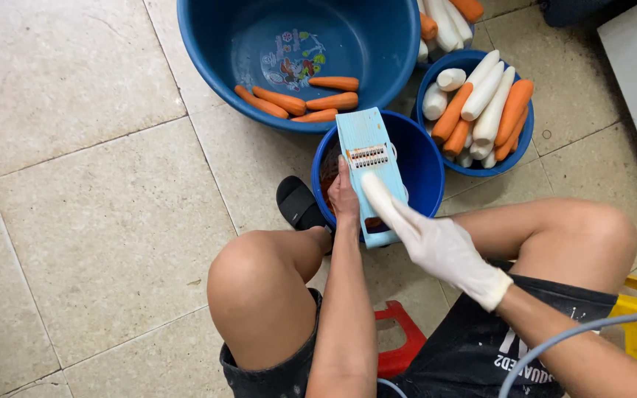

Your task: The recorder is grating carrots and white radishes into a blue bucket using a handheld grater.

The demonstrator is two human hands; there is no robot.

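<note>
The person is sitting on a low red stool [399, 335] on the tiled floor [97, 221]. The left hand [343, 195] is gripping the left edge of a light-blue slicer [369, 158], closed around it. The right hand [440, 243] — gloved in white — is pressing a white radish [379, 197] against the slicer face, fingers wrapped on it. The slicer is leaning on a small blue bucket [425, 166]. Farther out, a blue bowl [525, 136] is holding peeled carrots and radishes — a large blue basin [259, 81] is holding five carrots [311, 99].
</note>
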